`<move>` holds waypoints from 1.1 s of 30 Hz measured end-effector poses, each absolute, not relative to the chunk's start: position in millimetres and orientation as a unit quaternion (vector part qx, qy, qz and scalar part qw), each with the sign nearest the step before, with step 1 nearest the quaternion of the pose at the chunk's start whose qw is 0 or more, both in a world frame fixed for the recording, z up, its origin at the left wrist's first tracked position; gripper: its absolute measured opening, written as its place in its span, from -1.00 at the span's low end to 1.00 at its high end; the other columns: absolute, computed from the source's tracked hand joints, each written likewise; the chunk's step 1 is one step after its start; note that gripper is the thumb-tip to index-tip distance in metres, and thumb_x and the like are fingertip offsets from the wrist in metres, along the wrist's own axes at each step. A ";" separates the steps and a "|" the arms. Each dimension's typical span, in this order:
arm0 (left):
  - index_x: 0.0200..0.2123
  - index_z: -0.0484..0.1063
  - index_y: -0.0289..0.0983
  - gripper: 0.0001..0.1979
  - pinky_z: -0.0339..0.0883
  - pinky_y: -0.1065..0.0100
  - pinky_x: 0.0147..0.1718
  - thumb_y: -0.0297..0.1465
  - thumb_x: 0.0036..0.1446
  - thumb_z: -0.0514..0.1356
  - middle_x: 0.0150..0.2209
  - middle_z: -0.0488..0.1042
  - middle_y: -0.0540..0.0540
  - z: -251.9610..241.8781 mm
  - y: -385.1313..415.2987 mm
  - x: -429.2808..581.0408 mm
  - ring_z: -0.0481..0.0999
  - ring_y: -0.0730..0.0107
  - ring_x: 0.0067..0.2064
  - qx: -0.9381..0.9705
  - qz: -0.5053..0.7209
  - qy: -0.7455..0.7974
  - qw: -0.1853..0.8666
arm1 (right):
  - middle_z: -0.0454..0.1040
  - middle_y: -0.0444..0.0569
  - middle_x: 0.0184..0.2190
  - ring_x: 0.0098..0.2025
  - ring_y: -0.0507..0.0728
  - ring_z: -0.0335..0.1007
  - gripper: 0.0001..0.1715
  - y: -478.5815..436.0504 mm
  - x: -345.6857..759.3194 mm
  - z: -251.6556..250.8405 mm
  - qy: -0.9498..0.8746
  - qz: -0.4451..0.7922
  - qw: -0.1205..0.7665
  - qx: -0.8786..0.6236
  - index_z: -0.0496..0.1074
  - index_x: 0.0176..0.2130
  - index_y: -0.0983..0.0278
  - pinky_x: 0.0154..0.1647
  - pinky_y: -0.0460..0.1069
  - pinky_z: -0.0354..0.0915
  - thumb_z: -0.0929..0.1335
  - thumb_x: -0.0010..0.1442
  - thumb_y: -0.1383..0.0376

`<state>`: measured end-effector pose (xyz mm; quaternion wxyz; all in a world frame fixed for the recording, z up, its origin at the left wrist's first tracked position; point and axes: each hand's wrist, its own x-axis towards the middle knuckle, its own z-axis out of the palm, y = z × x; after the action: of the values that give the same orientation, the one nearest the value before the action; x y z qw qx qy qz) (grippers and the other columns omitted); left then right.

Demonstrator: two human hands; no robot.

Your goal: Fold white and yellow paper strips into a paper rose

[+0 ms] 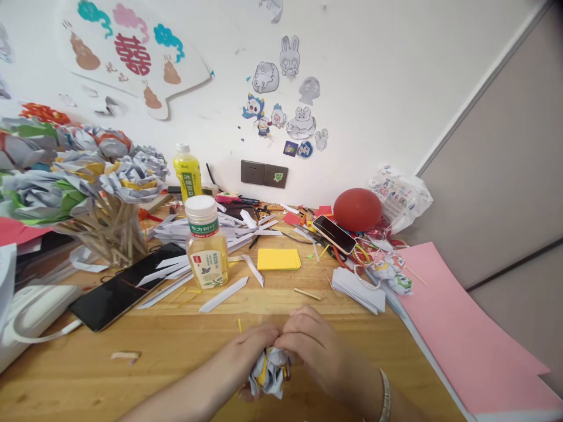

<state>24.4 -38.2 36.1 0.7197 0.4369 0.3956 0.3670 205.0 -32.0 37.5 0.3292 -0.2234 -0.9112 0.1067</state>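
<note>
Near the front edge of the wooden table (167, 328), both hands are wrapped round a crumpled paper flower (269, 372) of white and yellow paper. My left hand (253, 351) holds it from the left, with fingertips showing beneath it. My right hand (308, 346) curls over its top right, fingers bent and pressed together against the paper. The hands meet above the flower and hide its upper part. A bracelet circles my right wrist.
Yellow paper squares (278, 259) lie beyond the hands, beside a drink bottle (206, 249). Paper flowers on sticks (109, 193) stand at left near a black phone (123, 287). White slips (358, 290), another phone (335, 233), a red balloon (357, 210) and pink sheets (466, 334) are at right.
</note>
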 end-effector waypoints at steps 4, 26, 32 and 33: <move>-0.43 0.52 -0.20 -0.76 0.19 0.46 -0.57 -0.24 0.03 0.09 -0.54 0.47 0.02 41.3 -39.6 27.1 0.39 0.33 -0.48 0.481 0.275 0.433 0.711 | 0.37 0.03 -0.40 -0.34 0.09 0.18 -0.60 -31.3 204.8 35.1 -0.911 0.106 0.330 -0.225 0.33 -0.24 0.36 -0.29 -0.02 0.26 0.01 0.36 0.32; -0.40 0.37 -0.31 -0.60 -0.04 0.52 -0.71 -0.06 0.04 0.04 -0.49 0.46 -0.08 40.0 -35.2 34.9 0.24 0.53 -0.64 0.412 0.253 0.355 0.801 | 0.40 -0.08 -0.42 -0.36 0.06 0.30 -0.83 -30.8 213.6 39.3 -0.805 0.174 0.494 -0.279 0.38 -0.22 0.21 -0.34 -0.05 0.26 0.21 0.29 0.28; -0.43 0.34 -0.29 -0.62 -0.07 0.53 -0.71 -0.06 0.03 0.05 -0.53 0.41 -0.02 45.2 -33.6 34.3 0.23 0.54 -0.63 0.426 0.254 0.371 0.785 | 0.42 -0.04 -0.37 -0.35 0.05 0.31 -0.80 -29.6 210.1 37.9 -0.859 0.119 0.437 -0.240 0.37 -0.16 0.25 -0.33 -0.05 0.28 0.20 0.30 0.30; -0.43 0.34 -0.29 -0.63 -0.07 0.53 -0.71 -0.08 0.05 0.05 -0.53 0.40 -0.01 45.9 -33.9 34.3 0.23 0.53 -0.62 0.429 0.256 0.372 0.782 | 0.42 -0.04 -0.37 -0.34 0.05 0.31 -0.80 -29.6 209.8 37.7 -0.859 0.117 0.436 -0.244 0.37 -0.16 0.25 -0.32 -0.05 0.28 0.20 0.30 0.30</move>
<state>34.3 -33.9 45.9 0.7824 0.4288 0.3721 0.2559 209.8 -29.6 37.7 0.4359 -0.2435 -0.8586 0.1165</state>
